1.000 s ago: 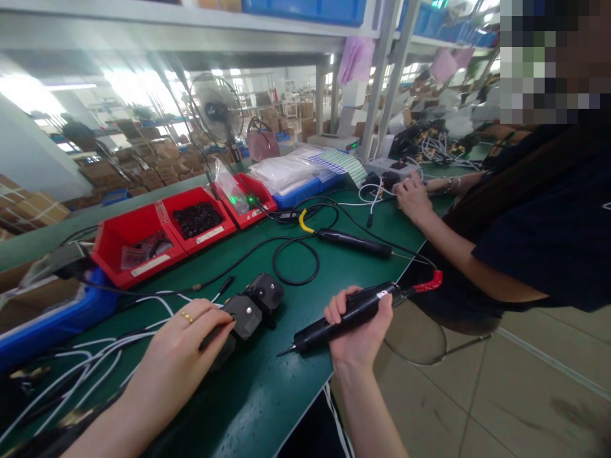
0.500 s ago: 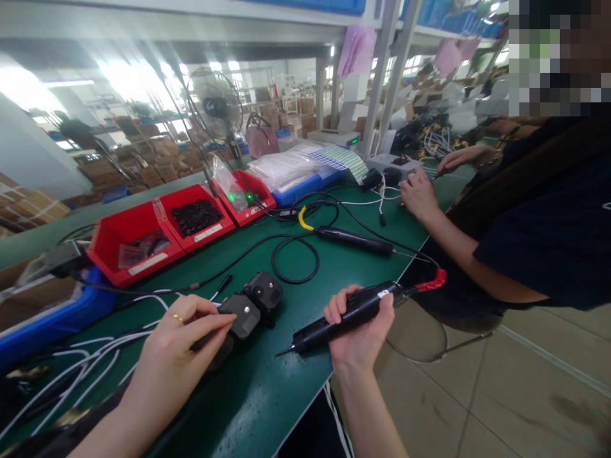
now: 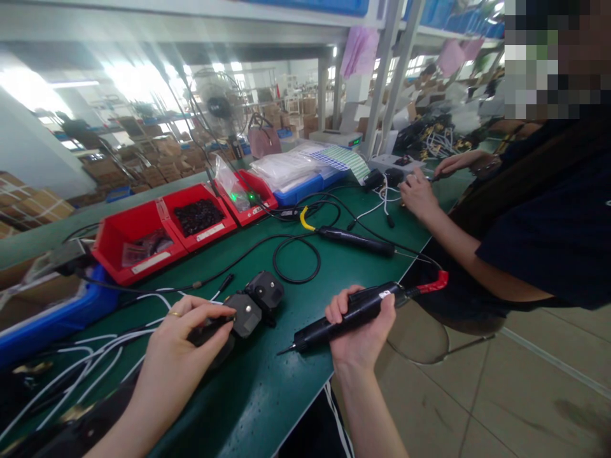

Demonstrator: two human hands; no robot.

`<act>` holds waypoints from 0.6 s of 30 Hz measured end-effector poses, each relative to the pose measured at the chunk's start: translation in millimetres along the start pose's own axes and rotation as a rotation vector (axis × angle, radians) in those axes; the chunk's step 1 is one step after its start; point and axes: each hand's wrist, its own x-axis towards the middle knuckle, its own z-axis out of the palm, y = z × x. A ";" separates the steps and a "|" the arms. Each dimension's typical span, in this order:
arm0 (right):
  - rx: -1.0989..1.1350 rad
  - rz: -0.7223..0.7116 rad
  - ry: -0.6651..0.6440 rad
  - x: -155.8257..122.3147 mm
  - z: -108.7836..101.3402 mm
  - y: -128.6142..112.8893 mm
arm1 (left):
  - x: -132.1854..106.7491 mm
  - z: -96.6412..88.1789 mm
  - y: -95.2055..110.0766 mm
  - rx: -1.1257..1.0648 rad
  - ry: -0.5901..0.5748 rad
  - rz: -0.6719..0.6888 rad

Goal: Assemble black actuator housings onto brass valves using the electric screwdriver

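Over the green tabletop's (image 3: 344,273) near edge, the right hand (image 3: 361,331) wraps firmly around a black electric screwdriver (image 3: 351,317), bit pointing left. The left hand (image 3: 186,346) has thumb and forefinger almost meeting against black boxy housings (image 3: 251,322) on the tabletop; whether they pinch anything is unclear. Beyond lie a second screwdriver (image 3: 356,242) and red bins (image 3: 140,270).

Held screwdriver (image 3: 358,313): glossy black plastic, slim metal bit (image 3: 286,350)
Black blocks (image 3: 244,322): matt plastic, shiny metal screws (image 3: 248,309)
3 red bins (image 3: 188,243): smooth plastic
Tabletop (image 3: 267,394): smooth, slightly glossy
Pink sheet (image 3: 360,51): perhaps cloth or paper, too blurred
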 end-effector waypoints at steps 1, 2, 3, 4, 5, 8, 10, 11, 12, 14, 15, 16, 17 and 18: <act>-0.003 -0.004 -0.003 0.1 -0.1 0.0 | 0.8 0.0 0.1 0.003 -0.005 -0.007; -0.008 -0.006 -0.006 0.2 -0.2 0.1 | 1.6 0.0 -0.2 0.007 -0.008 -0.008; -0.011 -0.010 -0.008 0.3 -0.2 0.1 | 2.4 0.1 -0.6 0.012 -0.010 -0.002; -0.014 -0.012 -0.008 0.3 -0.2 0.2 | 2.9 0.0 -1.2 0.017 -0.014 0.008; -0.017 -0.013 -0.008 0.4 -0.1 0.2 | 3.0 -0.1 -1.6 0.024 -0.022 0.020; -0.013 -0.011 0.004 0.2 0.4 0.6 | -1.6 -0.1 -0.4 0.077 0.039 0.118; -0.001 -0.014 0.016 0.1 1.0 1.3 | -9.3 1.9 2.6 0.117 0.097 0.246; 0.003 -0.020 0.023 0.0 1.3 1.7 | -14.1 4.1 4.4 0.120 0.108 0.317; 0.005 -0.026 0.029 0.1 1.6 2.2 | -19.0 7.4 6.1 0.114 0.084 0.379; 0.004 -0.034 0.037 0.6 1.9 2.4 | -27.3 17.3 9.3 0.087 -0.026 0.457; 0.005 -0.033 0.037 1.2 1.8 2.0 | -29.8 23.5 10.7 0.087 -0.092 0.468; 0.007 -0.028 0.034 1.9 1.6 1.1 | -30.9 30.2 12.2 0.105 -0.158 0.464; 0.009 -0.020 0.029 2.9 1.1 -0.2 | -30.6 36.9 13.9 0.142 -0.229 0.443; 0.012 -0.009 0.022 4.0 0.5 -1.9 | -29.1 43.2 15.9 0.188 -0.293 0.412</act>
